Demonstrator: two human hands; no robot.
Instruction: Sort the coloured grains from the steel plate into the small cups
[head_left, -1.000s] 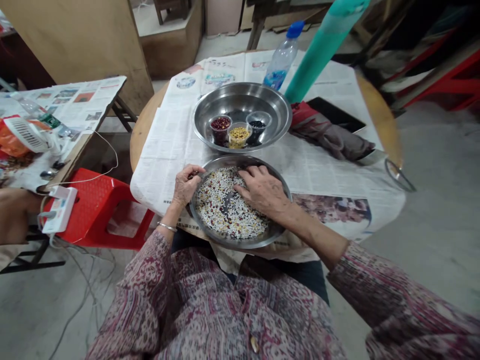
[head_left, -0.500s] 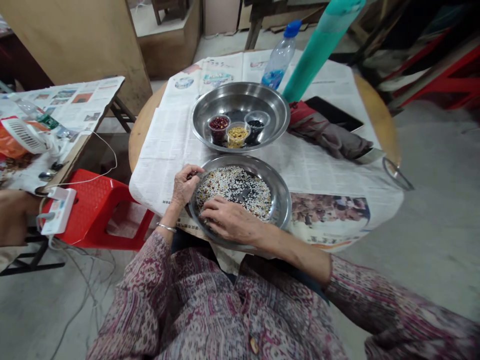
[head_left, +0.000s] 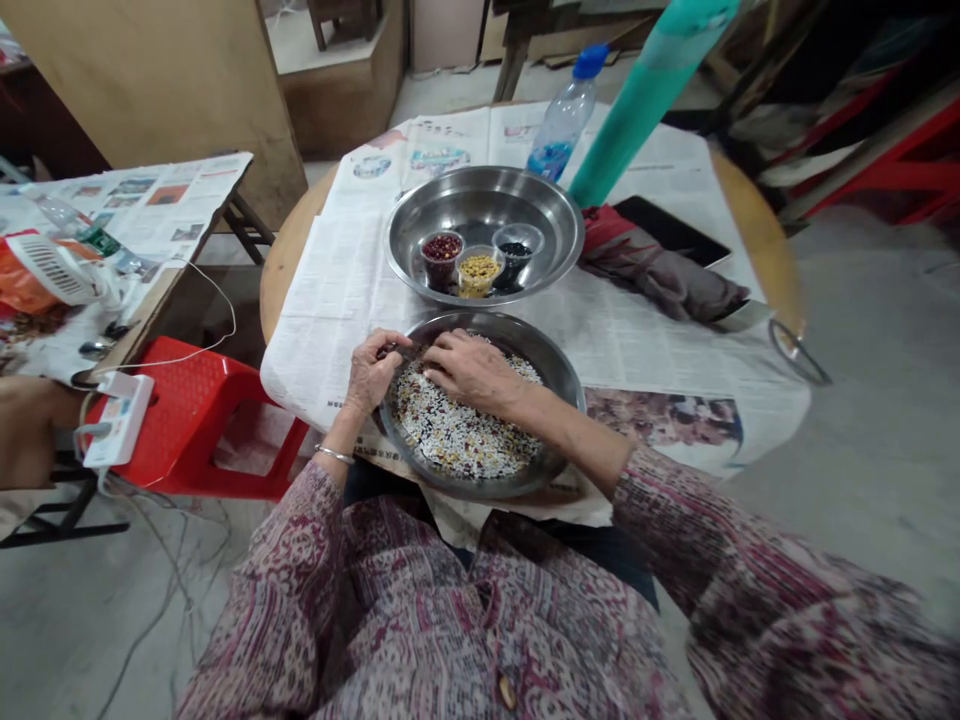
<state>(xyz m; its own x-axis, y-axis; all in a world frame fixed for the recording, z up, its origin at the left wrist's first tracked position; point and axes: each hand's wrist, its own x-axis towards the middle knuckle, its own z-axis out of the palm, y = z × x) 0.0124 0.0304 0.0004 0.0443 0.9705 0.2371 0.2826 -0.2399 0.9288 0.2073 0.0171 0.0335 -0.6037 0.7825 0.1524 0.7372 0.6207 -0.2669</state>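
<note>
Head view: mixed grains [head_left: 469, 437] in near metal bowl [head_left: 564, 430]. Left hand [head_left: 370, 372] at bowl's left rim, fingers curled; right hand [head_left: 474, 374] bent over grains, hiding some; cannot tell whether either grips anything. Metal basin [head_left: 487, 188] just beyond, bottle [head_left: 564, 118] and green cylinder [head_left: 637, 108] behind, grey-red bundle [head_left: 667, 268] to right. Three clear cups [head_left: 478, 272] in basin: one dark-red fill, one yellow, one black. Newspaper [head_left: 337, 270] over round surface [head_left: 283, 260]; red stool [head_left: 191, 425] left, grey floor [head_left: 870, 400].

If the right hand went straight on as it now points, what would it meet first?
Probably the left hand, at the rim of the near bowl; depth is unclear, so the right hand might meet the rim first.
</note>
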